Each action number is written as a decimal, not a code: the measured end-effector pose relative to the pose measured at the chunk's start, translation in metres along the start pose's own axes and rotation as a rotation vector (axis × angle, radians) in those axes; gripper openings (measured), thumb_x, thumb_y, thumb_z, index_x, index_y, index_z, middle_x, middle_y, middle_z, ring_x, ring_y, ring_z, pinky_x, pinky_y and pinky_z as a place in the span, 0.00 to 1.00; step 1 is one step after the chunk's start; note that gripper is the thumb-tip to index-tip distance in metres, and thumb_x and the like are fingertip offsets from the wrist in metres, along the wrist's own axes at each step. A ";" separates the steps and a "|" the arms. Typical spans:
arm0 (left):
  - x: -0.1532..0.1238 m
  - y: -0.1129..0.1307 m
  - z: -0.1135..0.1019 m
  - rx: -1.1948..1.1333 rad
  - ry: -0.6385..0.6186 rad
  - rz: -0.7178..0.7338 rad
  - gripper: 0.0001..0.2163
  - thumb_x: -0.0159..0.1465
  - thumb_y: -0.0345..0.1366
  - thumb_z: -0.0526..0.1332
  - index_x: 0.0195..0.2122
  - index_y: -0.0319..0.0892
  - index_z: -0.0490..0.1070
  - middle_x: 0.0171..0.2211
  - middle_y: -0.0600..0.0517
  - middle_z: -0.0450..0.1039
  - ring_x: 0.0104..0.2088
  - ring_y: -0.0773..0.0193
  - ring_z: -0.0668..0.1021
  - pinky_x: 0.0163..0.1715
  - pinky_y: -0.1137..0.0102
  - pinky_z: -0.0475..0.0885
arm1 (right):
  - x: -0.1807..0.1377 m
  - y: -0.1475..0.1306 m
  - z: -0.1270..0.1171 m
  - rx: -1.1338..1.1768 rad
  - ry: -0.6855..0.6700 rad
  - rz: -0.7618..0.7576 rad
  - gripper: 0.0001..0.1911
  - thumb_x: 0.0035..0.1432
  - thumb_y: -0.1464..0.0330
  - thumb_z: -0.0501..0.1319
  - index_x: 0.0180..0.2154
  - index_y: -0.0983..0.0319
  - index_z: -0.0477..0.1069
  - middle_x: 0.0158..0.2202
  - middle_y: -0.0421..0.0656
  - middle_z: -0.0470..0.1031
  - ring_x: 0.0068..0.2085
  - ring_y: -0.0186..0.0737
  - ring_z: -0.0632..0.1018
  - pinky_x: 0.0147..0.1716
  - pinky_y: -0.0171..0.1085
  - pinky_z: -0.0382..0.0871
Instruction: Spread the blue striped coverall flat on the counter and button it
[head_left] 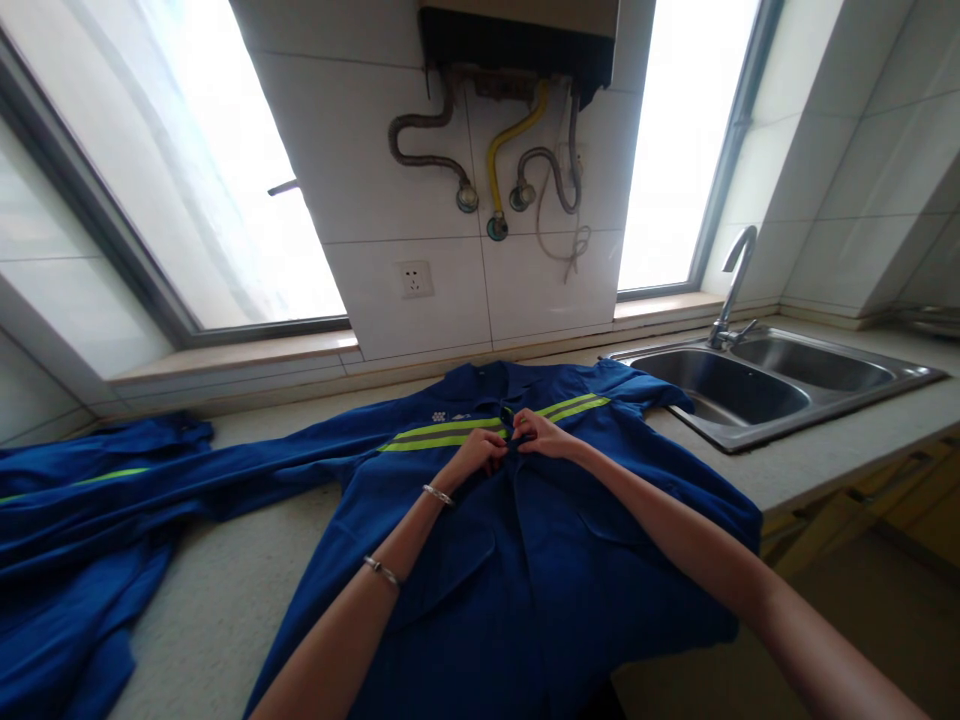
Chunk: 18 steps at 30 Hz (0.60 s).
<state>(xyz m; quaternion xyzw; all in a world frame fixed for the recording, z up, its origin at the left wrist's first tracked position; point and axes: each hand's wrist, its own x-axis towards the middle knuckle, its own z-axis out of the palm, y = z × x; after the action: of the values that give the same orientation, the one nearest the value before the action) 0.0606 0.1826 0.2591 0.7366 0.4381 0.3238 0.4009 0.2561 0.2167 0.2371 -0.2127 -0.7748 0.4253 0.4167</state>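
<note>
A blue work jacket (525, 560) with yellow-grey reflective stripes (442, 434) lies front-up on the pale counter (217, 600), collar toward the wall. My left hand (480, 452) and my right hand (541, 436) meet at the jacket's front placket just below the chest stripe. Both hands have fingers pinched closed on the fabric edges at the centre. Two bracelets circle my left forearm.
A second blue garment (67, 540) is heaped at the counter's left end. A steel double sink (765, 385) with a faucet (735, 285) sits at the right. Tiled wall, socket (415, 279), pipes and windows stand behind. The counter edge drops off at the right front.
</note>
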 end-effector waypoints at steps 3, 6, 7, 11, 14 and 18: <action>-0.002 0.000 0.000 -0.086 -0.008 -0.016 0.08 0.48 0.37 0.64 0.22 0.37 0.69 0.17 0.54 0.65 0.18 0.70 0.67 0.16 0.75 0.62 | 0.001 0.000 0.000 0.078 -0.017 0.031 0.24 0.39 0.73 0.66 0.40 0.61 0.60 0.30 0.35 0.72 0.27 0.30 0.71 0.27 0.29 0.62; -0.002 0.000 0.000 -0.089 0.007 -0.006 0.08 0.48 0.37 0.64 0.24 0.37 0.70 0.17 0.54 0.65 0.18 0.70 0.67 0.16 0.75 0.62 | 0.000 -0.004 0.000 0.102 0.015 0.039 0.22 0.41 0.72 0.65 0.40 0.61 0.61 0.29 0.35 0.73 0.27 0.30 0.72 0.28 0.30 0.62; -0.002 0.000 0.000 -0.079 0.010 0.002 0.08 0.49 0.37 0.64 0.25 0.36 0.71 0.18 0.54 0.65 0.18 0.70 0.67 0.16 0.75 0.62 | 0.000 -0.006 0.000 0.097 0.031 0.038 0.22 0.42 0.71 0.65 0.40 0.61 0.61 0.28 0.35 0.73 0.27 0.30 0.72 0.28 0.30 0.62; -0.002 0.000 -0.002 -0.009 0.023 0.053 0.10 0.50 0.38 0.64 0.27 0.36 0.71 0.18 0.55 0.65 0.17 0.70 0.67 0.17 0.75 0.62 | 0.000 -0.007 0.001 0.073 0.067 0.028 0.22 0.42 0.68 0.67 0.39 0.61 0.60 0.27 0.35 0.74 0.27 0.31 0.73 0.29 0.31 0.63; -0.003 0.002 -0.003 0.031 0.016 0.097 0.12 0.52 0.41 0.64 0.29 0.36 0.72 0.19 0.55 0.67 0.18 0.70 0.68 0.18 0.75 0.63 | 0.002 -0.003 0.001 0.058 0.069 0.012 0.23 0.43 0.66 0.67 0.40 0.61 0.58 0.26 0.35 0.73 0.26 0.31 0.73 0.27 0.30 0.63; -0.003 0.002 -0.002 0.104 0.003 0.129 0.16 0.54 0.47 0.63 0.28 0.36 0.71 0.19 0.55 0.66 0.18 0.70 0.68 0.17 0.75 0.62 | 0.004 0.001 0.003 0.025 0.063 -0.005 0.22 0.44 0.66 0.65 0.39 0.60 0.57 0.26 0.34 0.72 0.25 0.31 0.72 0.25 0.30 0.61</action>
<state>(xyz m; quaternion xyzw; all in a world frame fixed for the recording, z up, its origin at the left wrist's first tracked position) 0.0581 0.1796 0.2612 0.7825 0.4065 0.3269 0.3399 0.2518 0.2186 0.2368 -0.2187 -0.7563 0.4269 0.4449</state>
